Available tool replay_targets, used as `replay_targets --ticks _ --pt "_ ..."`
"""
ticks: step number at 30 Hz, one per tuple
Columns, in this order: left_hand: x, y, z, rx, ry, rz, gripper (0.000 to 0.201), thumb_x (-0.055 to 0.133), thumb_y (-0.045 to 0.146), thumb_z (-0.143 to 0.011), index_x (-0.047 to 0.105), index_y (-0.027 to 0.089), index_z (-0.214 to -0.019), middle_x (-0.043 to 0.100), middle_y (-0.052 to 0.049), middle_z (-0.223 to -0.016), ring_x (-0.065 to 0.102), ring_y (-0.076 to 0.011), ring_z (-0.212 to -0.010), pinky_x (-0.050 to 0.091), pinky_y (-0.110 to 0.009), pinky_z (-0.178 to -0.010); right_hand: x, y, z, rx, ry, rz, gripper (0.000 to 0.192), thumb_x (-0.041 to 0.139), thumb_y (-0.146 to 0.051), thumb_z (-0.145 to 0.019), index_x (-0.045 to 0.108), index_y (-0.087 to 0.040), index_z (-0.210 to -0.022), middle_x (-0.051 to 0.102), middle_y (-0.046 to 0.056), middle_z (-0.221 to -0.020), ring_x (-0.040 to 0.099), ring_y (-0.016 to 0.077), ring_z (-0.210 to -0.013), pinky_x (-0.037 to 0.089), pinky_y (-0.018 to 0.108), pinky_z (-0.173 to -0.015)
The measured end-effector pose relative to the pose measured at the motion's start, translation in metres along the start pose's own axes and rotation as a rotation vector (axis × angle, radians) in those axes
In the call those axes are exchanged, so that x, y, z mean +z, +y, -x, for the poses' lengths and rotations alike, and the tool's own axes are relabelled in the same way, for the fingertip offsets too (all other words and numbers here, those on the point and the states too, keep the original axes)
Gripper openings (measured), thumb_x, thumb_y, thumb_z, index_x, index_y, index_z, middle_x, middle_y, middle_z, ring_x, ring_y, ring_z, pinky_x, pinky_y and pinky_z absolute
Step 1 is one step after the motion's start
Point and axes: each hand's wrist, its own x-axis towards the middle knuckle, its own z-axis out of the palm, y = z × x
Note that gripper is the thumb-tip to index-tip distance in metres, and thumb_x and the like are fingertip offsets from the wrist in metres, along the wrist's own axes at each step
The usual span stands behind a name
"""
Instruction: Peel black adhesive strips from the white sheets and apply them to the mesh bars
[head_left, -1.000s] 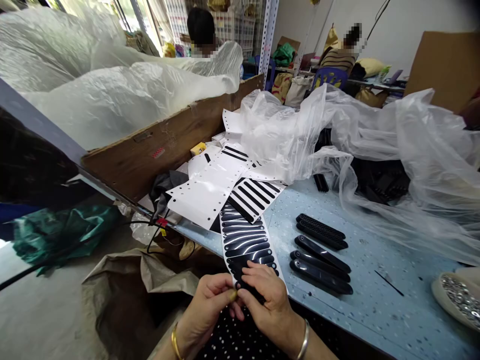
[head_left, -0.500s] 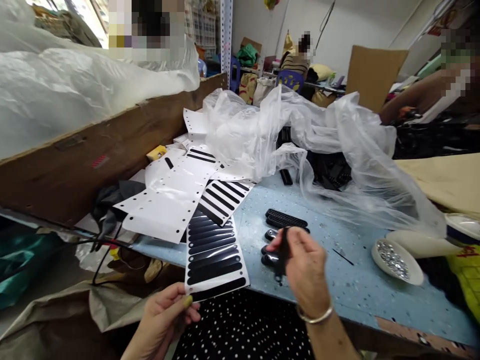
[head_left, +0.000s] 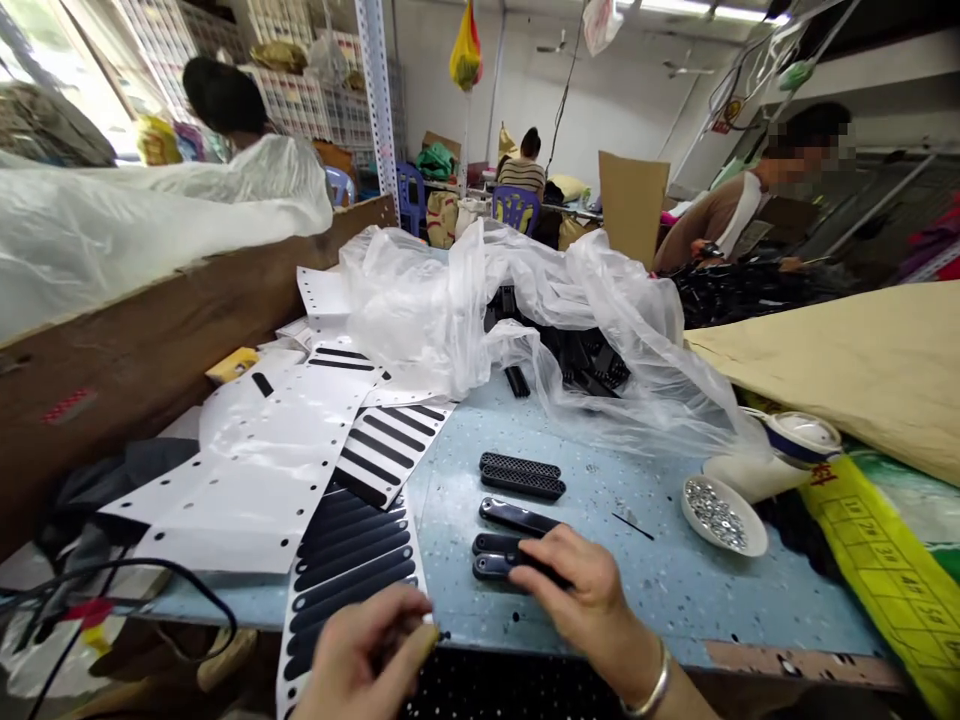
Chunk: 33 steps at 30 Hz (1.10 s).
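Note:
My left hand is closed at the table's front edge, its thumb and fingers pinched around something small I cannot make out. A sheet of black strip stickers lies just behind and beside it. My right hand, with a bracelet on its wrist, grips the right end of a black plastic bar on the blue table; a second bar lies against it in front. Another smooth bar lies just behind. Farther back, two bars with a honeycomb side rest side by side.
A white bowl of small metal pieces stands at the right. Clear plastic bags spill over more black parts at the back. White punched sheets cover the left. A wooden board edges the table. People sit farther off.
My left hand has let go of the sticker sheet and closed nearer the middle. My right hand has lowered onto the bars. The camera view has shifted up and to the right.

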Motion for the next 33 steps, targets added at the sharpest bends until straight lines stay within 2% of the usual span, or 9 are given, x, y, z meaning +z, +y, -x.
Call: replay_targets --ticks 4,7,12,17,20,23,26,29,33 --pt "0.036 0.028 -0.057 -0.071 -0.259 0.252 0.03 0.066 0.044 -0.078 0.062 0.015 -0.072 0.064 -0.002 -0.058 0.056 -0.0115 -0.041 0.034 -0.019 -0.04 0.009 -0.005 -0.004 -0.099 -0.026 0.128 0.017 0.064 -0.029 -0.087 0.074 -0.016 -0.092 0.06 0.004 -0.064 0.056 0.0162 -0.057 0.044 0.029 -0.051" --pt "0.045 0.03 -0.078 -0.133 -0.339 0.364 0.03 0.067 0.04 -0.078 0.058 0.014 -0.067 0.062 -0.001 -0.052 0.053 -0.0083 -0.035 0.025 -0.016 -0.037 0.009 0.003 -0.006 -0.104 -0.029 0.176 0.017 0.063 -0.03 -0.088 0.073 -0.018 -0.091 0.059 0.003 -0.064 0.055 0.0163 -0.057 0.043 0.029 -0.051" --pt "0.041 0.03 -0.096 -0.174 -0.347 0.441 0.031 0.07 0.04 -0.076 0.057 0.014 -0.066 0.063 -0.002 -0.051 0.053 -0.008 -0.033 0.025 -0.016 -0.036 0.001 0.027 -0.003 -0.136 0.032 0.187 0.021 0.06 -0.023 -0.089 0.066 -0.013 -0.106 0.064 0.007 -0.075 0.059 0.0198 -0.066 0.05 0.032 -0.057" --pt "0.035 0.032 -0.113 -0.174 -0.32 0.425 0.027 0.069 0.037 -0.076 0.058 0.014 -0.067 0.065 -0.002 -0.052 0.052 -0.0074 -0.035 0.025 -0.016 -0.037 -0.016 0.042 -0.002 -0.123 0.069 0.157 0.021 0.059 -0.013 -0.086 0.066 -0.015 -0.106 0.066 0.008 -0.078 0.061 0.0198 -0.069 0.053 0.031 -0.058" --pt "0.036 0.032 -0.12 -0.16 -0.325 0.387 0.028 0.069 0.037 -0.077 0.058 0.014 -0.067 0.065 -0.001 -0.053 0.05 -0.0068 -0.035 0.027 -0.017 -0.038 -0.023 0.045 -0.007 -0.04 0.057 0.074 0.014 0.058 -0.013 -0.087 0.068 -0.017 -0.097 0.064 0.006 -0.075 0.061 0.0176 -0.066 0.052 0.029 -0.057" --pt "0.04 0.033 -0.124 -0.177 -0.334 0.377 0.029 0.068 0.038 -0.078 0.058 0.014 -0.067 0.064 -0.001 -0.053 0.049 -0.0061 -0.035 0.027 -0.016 -0.037 -0.028 0.045 -0.014 0.024 0.057 0.029 0.017 0.054 -0.013 -0.089 0.069 -0.017 -0.085 0.063 0.005 -0.071 0.06 0.0158 -0.063 0.051 0.027 -0.056" --pt "0.044 0.036 -0.125 -0.209 -0.332 0.443 0.028 0.069 0.038 -0.078 0.058 0.014 -0.067 0.064 -0.001 -0.054 0.05 -0.0065 -0.036 0.031 -0.017 -0.038 -0.03 0.045 -0.019 0.014 0.067 0.038 0.009 0.061 -0.018 -0.087 0.069 -0.017 -0.091 0.064 0.006 -0.074 0.061 0.0171 -0.066 0.053 0.029 -0.059" --pt "0.048 0.039 -0.126 -0.24 -0.316 0.498 0.027 0.071 0.037 -0.076 0.058 0.014 -0.068 0.063 -0.001 -0.054 0.049 -0.0069 -0.036 0.035 -0.018 -0.04 -0.031 0.045 -0.021 -0.028 0.058 0.079 0.014 0.063 -0.019 -0.085 0.069 -0.017 -0.097 0.066 0.006 -0.077 0.062 0.018 -0.067 0.054 0.03 -0.06" --pt "0.047 0.039 -0.129 -0.22 -0.314 0.392 0.029 0.069 0.04 -0.075 0.059 0.015 -0.067 0.063 -0.001 -0.054 0.05 -0.0081 -0.036 0.034 -0.019 -0.039 -0.035 0.048 -0.02 0.014 0.071 0.075 0.011 0.061 -0.018 -0.085 0.071 -0.018 -0.091 0.067 0.005 -0.075 0.062 0.0172 -0.066 0.054 0.029 -0.059"
